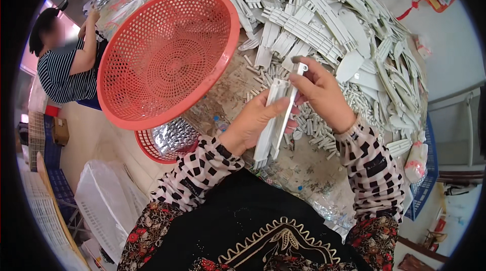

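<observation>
My left hand [251,125] is closed around a long white plastic strip [263,144], which stands upright and slightly tilted above the table edge. A narrower white plastic piece [285,123] with a small hole at its top lies alongside it. The thumb and fingers of my right hand [326,96] pinch that narrower piece near its upper end. Whether the two pieces are joined I cannot tell. Just beyond my hands lie many short white plastic cylinders [319,131] and a big heap of flat white slatted plastic parts [304,30].
A large red perforated basket [230,43] tilts at the left of the table, above a smaller red basket [139,142] holding shiny silver packs [174,137]. Another person [68,66] in a striped top works at the far left. A blue crate [428,169] stands at the right.
</observation>
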`<state>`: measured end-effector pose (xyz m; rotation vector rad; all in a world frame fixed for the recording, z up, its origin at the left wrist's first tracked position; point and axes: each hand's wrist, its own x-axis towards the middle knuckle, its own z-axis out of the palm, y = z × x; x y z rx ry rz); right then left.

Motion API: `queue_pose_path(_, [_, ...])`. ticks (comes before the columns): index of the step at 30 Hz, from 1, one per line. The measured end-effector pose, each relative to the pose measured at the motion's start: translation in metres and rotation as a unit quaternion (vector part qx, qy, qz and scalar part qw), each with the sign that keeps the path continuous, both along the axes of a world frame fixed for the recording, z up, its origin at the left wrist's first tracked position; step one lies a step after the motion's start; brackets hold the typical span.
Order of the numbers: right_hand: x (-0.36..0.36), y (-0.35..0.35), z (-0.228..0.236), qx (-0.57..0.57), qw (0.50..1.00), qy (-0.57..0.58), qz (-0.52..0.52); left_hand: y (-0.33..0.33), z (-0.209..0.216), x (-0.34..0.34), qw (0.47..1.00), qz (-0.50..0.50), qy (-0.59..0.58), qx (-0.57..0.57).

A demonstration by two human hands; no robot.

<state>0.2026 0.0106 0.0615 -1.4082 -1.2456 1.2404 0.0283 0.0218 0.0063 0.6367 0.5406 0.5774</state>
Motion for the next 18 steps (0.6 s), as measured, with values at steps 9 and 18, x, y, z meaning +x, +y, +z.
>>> queue_pose_path(9, [0.007, 0.017, -0.020, 0.157, 0.916, -0.368, 0.024, 0.001, -0.001, -0.029, 0.992, -0.057, 0.105, -0.032])
queue_pose_path(18, [0.076, 0.071, -0.010, 0.160, 0.785, -0.596, -0.049, 0.019, -0.020, -0.033, 0.985, -0.052, -0.047, -0.156])
